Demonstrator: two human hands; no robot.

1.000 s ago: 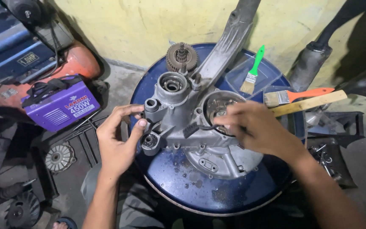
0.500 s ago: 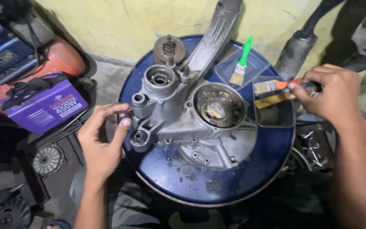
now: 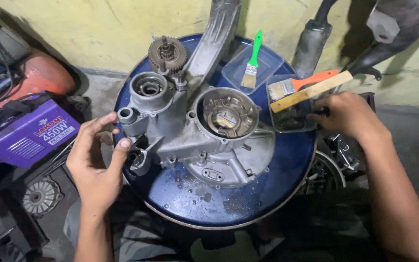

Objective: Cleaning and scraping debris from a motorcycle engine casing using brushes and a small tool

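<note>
A grey metal engine case lies on a round blue drum top. My left hand is at the case's left end, fingers spread, thumb and forefinger touching a small round boss and holding nothing. My right hand reaches to the right edge of a clear tray, its fingertips curled at something dark there. I cannot tell if it grips it. Two brushes rest across that tray, one with an orange handle and one with a wooden handle.
A gear cluster stands at the back of the drum. A green-handled brush lies in a second clear tray. A purple box-shaped machine sits at left, exhaust pipes lean on the yellow wall, and metal parts lie at right.
My right hand left the case's round housing, went right to the brushes, and now sits lower at the tray's edge. My left hand stays by the case's left end.
</note>
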